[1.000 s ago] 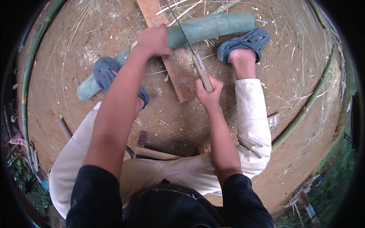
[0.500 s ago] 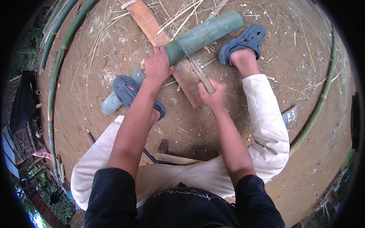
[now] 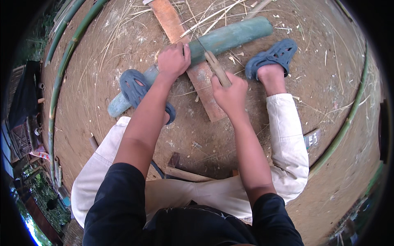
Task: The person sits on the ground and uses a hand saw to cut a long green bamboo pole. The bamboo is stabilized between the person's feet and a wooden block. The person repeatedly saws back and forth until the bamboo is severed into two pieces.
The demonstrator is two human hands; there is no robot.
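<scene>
A thick green bamboo section [image 3: 238,35] lies slantwise across a flat wooden board [image 3: 207,94] on the ground. My left hand [image 3: 174,60] is closed over the bamboo just left of the board, pressing from above. In my right hand [image 3: 230,94] is the wooden handle of a hand saw [image 3: 218,70]. Its thin blade crosses the top of the bamboo beside my left hand and sticks out past the far side. The cut itself is too small to make out. My left clog [image 3: 133,88] rests on the bamboo's lower left part.
My other clog [image 3: 275,57] stands near the bamboo's right end. Pale split strips [image 3: 213,18] litter the dirt beyond. Long green poles [image 3: 61,74] lie at the left, another pole [image 3: 349,117] at the right. A dark wooden piece [image 3: 184,173] lies between my legs.
My right hand has pushed the saw forward, so its handle is nearer the bamboo and more blade shows beyond. The left hand keeps its hold. The view has shifted slightly.
</scene>
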